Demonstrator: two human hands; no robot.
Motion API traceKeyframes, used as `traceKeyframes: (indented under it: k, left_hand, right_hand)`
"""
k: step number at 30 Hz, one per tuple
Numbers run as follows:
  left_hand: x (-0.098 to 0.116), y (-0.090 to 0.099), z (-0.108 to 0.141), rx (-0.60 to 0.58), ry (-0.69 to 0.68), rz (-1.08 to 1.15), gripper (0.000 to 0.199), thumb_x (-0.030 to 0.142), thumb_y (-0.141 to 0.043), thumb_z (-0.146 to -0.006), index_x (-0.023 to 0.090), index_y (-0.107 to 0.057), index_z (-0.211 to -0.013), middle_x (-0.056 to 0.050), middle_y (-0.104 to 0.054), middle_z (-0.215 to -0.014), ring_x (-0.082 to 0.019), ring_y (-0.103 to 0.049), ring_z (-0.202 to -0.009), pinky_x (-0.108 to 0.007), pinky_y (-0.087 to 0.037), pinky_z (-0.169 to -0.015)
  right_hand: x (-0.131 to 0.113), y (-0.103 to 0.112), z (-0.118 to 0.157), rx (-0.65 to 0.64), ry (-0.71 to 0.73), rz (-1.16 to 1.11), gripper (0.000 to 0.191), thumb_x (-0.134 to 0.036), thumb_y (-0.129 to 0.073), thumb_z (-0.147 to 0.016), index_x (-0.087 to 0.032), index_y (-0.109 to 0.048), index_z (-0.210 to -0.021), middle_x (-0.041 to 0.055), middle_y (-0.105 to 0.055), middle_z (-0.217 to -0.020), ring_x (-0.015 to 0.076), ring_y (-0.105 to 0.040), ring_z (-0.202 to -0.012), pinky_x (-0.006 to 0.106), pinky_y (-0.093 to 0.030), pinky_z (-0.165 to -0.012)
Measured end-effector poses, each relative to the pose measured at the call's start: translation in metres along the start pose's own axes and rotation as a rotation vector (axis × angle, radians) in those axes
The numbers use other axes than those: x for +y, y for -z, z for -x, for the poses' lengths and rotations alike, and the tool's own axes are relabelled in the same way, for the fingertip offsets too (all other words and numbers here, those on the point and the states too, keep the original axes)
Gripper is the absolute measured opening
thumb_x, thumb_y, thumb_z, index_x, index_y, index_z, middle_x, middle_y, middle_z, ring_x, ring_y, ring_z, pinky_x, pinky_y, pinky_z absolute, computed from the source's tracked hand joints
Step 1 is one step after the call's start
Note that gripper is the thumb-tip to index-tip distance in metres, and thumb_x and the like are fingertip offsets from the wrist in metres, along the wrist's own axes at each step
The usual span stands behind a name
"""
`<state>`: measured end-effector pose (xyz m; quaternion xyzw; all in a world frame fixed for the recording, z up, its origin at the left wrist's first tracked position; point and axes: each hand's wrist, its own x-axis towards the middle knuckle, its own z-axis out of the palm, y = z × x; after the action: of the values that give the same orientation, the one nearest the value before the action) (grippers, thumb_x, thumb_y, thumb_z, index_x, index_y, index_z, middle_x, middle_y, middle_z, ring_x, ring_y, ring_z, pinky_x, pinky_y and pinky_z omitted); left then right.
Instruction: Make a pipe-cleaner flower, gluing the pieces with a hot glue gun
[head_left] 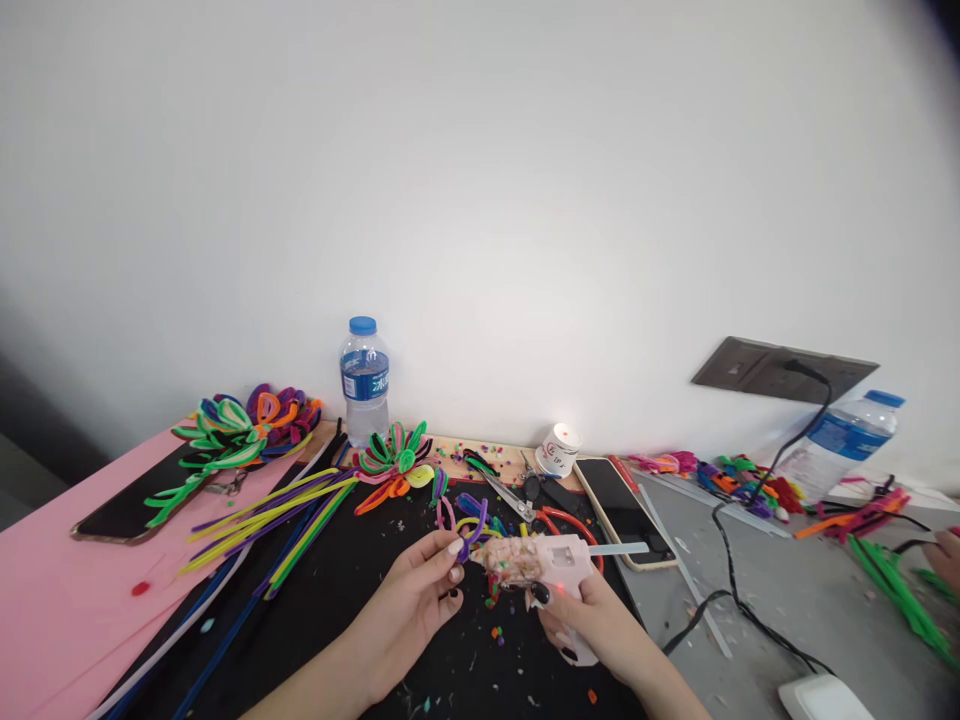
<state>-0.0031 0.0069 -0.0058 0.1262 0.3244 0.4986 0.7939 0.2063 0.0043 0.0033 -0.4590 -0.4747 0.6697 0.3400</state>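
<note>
Between thumb and index fingertip of the left hand (pixel 421 588), pinches a purple pipe-cleaner piece (pixel 463 548), with remaining fingers loosely curled. Within curled fingers of the right hand (pixel 574 612), grips a pale pink glue gun (pixel 570 568), nozzle end crusted and pointing toward the left fingertips; cannot tell whether touching the purple piece. At the gun's rear, carries a translucent glue stick (pixel 621 549). Just beyond the right fingers, includes orange-handled scissors (pixel 517 506), opened, and a light-cased phone (pixel 624 512); farther off, a white paper cup (pixel 559 455). Beyond the left fingers, lists a green pipe-cleaner flower (pixel 395 452) and, near the wall, a blue-capped water bottle (pixel 365 385). Left of the left fingers, shows yellow and purple stems (pixel 289 508). Beneath both hands, has a black mat (pixel 330 655) with scattered colored bits. Well right of the right fingers, adds a black cable (pixel 726 550) and, at frame edge, another person's hand (pixel 948 556).
</note>
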Motion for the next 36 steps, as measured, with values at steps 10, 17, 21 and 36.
traceKeyframes:
  k: [10, 17, 21, 36]
  left_hand:
    - [-0.0020, 0.0009, 0.0032, -0.024, 0.011, -0.013, 0.009, 0.014, -0.069, -0.070, 0.016, -0.063, -0.077, 0.004, -0.050, -0.064, -0.005, -0.049, -0.057, -0.018, -0.042, -0.055]
    - [-0.0011, 0.0005, 0.0009, -0.023, 0.005, 0.009, 0.011, 0.014, -0.070, -0.070, 0.016, -0.063, -0.078, 0.004, -0.049, -0.065, -0.005, -0.048, -0.055, -0.018, -0.042, -0.054]
    - [-0.0014, 0.0009, 0.0008, -0.018, 0.000, 0.024, 0.010, 0.013, -0.070, -0.069, 0.016, -0.064, -0.076, 0.003, -0.051, -0.065, -0.005, -0.048, -0.055, -0.018, -0.043, -0.053]
    - [-0.0024, 0.0018, -0.0008, -0.005, -0.010, 0.034, 0.009, 0.012, -0.068, -0.071, 0.015, -0.064, -0.079, 0.002, -0.051, -0.068, -0.005, -0.049, -0.057, -0.018, -0.045, -0.055]
  right_hand:
    - [-0.0005, -0.0001, -0.0006, 0.011, 0.013, -0.050, 0.058, -0.054, -0.069, -0.060, -0.017, -0.043, -0.096, -0.0116, -0.038, -0.044, 0.0045, -0.031, -0.037, 0.018, -0.025, -0.039]
    - [-0.0019, -0.0016, 0.0006, 0.028, 0.000, -0.065, 0.056, -0.054, -0.070, -0.058, -0.018, -0.043, -0.091, -0.0115, -0.038, -0.045, 0.0048, -0.031, -0.038, 0.018, -0.025, -0.039]
    - [-0.0037, -0.0032, 0.0034, 0.015, 0.012, -0.041, 0.052, -0.052, -0.068, -0.062, -0.017, -0.044, -0.092, -0.0116, -0.038, -0.044, 0.0045, -0.031, -0.038, 0.019, -0.026, -0.040]
    - [-0.0002, -0.0023, 0.0036, 0.013, 0.014, -0.012, 0.051, -0.050, -0.067, -0.064, -0.017, -0.043, -0.095, -0.0111, -0.040, -0.044, 0.0043, -0.031, -0.038, 0.019, -0.028, -0.041]
